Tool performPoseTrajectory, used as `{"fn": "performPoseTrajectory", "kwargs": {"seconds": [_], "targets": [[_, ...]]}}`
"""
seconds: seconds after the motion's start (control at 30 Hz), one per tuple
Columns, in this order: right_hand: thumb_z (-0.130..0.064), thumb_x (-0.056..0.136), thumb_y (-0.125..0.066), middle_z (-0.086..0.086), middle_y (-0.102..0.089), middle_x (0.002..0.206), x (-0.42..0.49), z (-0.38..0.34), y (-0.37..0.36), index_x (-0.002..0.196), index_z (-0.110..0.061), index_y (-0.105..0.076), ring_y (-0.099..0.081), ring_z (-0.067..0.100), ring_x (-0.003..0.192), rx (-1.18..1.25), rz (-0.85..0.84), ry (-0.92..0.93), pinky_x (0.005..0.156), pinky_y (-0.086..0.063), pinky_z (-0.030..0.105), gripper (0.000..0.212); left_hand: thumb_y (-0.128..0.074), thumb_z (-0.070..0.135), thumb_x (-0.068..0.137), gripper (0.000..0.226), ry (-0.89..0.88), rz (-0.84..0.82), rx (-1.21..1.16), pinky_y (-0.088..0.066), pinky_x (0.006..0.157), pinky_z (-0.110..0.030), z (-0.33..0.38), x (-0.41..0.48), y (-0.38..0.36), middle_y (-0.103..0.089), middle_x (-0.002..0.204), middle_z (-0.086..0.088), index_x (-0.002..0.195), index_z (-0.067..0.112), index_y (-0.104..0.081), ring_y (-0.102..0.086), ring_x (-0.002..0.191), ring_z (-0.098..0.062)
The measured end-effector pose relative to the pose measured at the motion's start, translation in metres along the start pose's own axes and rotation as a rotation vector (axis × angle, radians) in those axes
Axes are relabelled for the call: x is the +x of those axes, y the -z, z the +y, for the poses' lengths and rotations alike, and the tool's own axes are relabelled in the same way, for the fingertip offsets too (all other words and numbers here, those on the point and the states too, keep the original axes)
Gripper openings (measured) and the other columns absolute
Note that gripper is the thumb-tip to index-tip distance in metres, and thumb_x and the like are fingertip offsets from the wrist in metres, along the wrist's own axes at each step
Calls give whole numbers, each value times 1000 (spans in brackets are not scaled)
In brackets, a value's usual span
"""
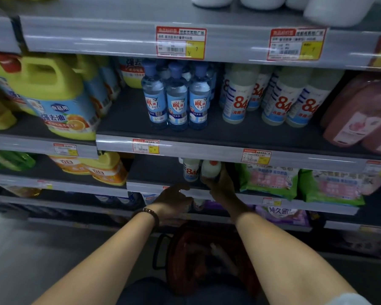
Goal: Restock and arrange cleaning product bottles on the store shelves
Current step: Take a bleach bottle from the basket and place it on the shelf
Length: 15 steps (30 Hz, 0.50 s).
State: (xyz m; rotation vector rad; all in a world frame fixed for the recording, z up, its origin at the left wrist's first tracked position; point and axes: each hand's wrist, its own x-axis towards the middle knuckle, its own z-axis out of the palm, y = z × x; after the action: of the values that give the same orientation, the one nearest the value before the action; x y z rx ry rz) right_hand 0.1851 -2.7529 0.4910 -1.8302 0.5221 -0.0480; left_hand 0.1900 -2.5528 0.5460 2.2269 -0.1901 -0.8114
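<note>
White plastic bottle with a red cap, in the head view, stands tilted at the front of the grey lower shelf. My right hand grips its body, close beside a white 84 bottle. My left hand hovers at the shelf lip, and the blur hides whether it holds anything. I judge that a sideways nudge could topple the neighbour. Letting go early could drop the bottle toward the red basket.
</note>
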Motion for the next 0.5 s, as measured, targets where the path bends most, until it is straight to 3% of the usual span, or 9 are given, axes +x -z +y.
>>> {"fn": "performPoseTrajectory", "kwargs": {"seconds": [0.1, 0.17, 0.2, 0.27, 0.4, 0.5], "targets": [[-14, 93, -83, -17, -61, 122, -14, 4, 5, 136, -40, -48, -60, 19, 128, -61, -37, 99, 97, -59, 34, 61, -65, 32, 103, 53, -3, 10, -1, -54, 110, -41, 1, -2, 0, -63, 148, -6, 153, 22, -51, -64, 128, -26], [-11, 93, -83, -14, -60, 127, -24, 8, 9, 134, -35, -50, -56, 11, 127, -124, -39, 169, 95, -48, 12, 58, -65, 32, 103, 52, -10, 8, 6, -53, 111, -43, 4, -5, 1, -62, 150, -6, 153, 22, -52, -62, 131, -27], [-12, 93, -83, -13, -60, 130, -30, 10, 11, 137, -33, -52, -54, 8, 128, -138, -41, 190, 97, -45, 10, 58, -65, 31, 103, 52, -12, 5, 15, -53, 111, -43, 4, -6, 0, -61, 150, -6, 152, 22, -53, -61, 132, -27], [-12, 93, -83, -13, -61, 133, -39, 10, 14, 142, -31, -54, -55, 7, 129, -103, -37, 189, 105, -47, 20, 60, -67, 32, 101, 51, -21, -6, 25, -55, 108, -42, 4, -8, 2, -62, 146, -4, 150, 25, -54, -62, 129, -25], [-18, 90, -87, -18, -64, 124, -59, 11, 28, 132, -38, -51, -58, 11, 125, -60, -47, 136, 105, -46, 26, 59, -75, 33, 98, 56, -71, -9, 56, -55, 107, -39, 6, -14, 8, -64, 136, 1, 149, 28, -53, -62, 130, -20], [-25, 89, -87, -13, -67, 122, -77, 4, 43, 133, -30, -55, -61, 19, 126, -26, -68, 82, 104, -47, 33, 54, -82, 30, 93, 72, -147, 8, 95, -50, 112, -34, 16, -19, 11, -60, 145, 3, 155, 26, -47, -58, 135, -17]]}}
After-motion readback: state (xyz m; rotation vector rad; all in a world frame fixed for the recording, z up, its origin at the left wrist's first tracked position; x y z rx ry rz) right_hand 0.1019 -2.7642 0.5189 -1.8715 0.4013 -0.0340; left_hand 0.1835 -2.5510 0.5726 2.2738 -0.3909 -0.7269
